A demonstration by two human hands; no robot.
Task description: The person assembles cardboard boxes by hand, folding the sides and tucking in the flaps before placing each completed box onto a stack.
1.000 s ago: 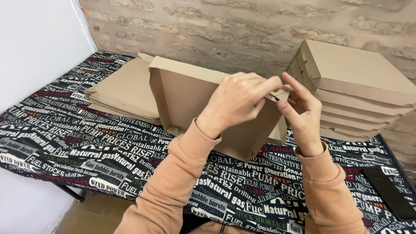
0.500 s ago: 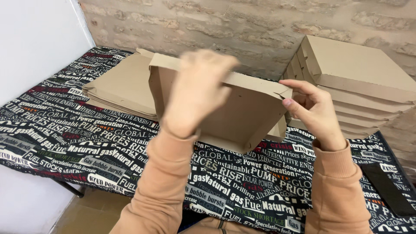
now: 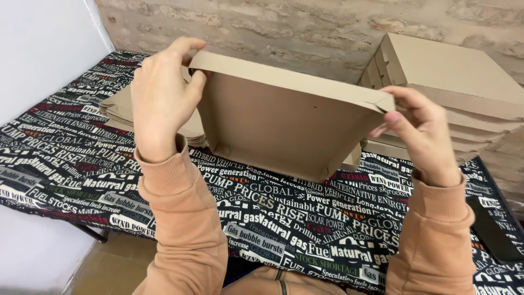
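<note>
Shallow brown cardboard box (image 3: pixel 284 123), matte, square, held tilted above the print-covered surface (image 3: pixel 305 218). Left hand (image 3: pixel 161 95) fingers pinch its left corner; right hand (image 3: pixel 423 134) fingers pinch its right corner. Stacked boxes (image 3: pixel 458 82) behind it.

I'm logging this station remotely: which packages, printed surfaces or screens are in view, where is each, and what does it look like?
Open cardboard box: held up between left hand and right hand, shallow, square, plain brown.
Stack of folded boxes: right rear by the brick wall, brown, flat.
Pile of flat blanks: left rear on the table, brown.
Printed tablecloth: covers the table, black with white and coloured lettering.
Dark flat device: right edge, black, screen unlit.
</note>
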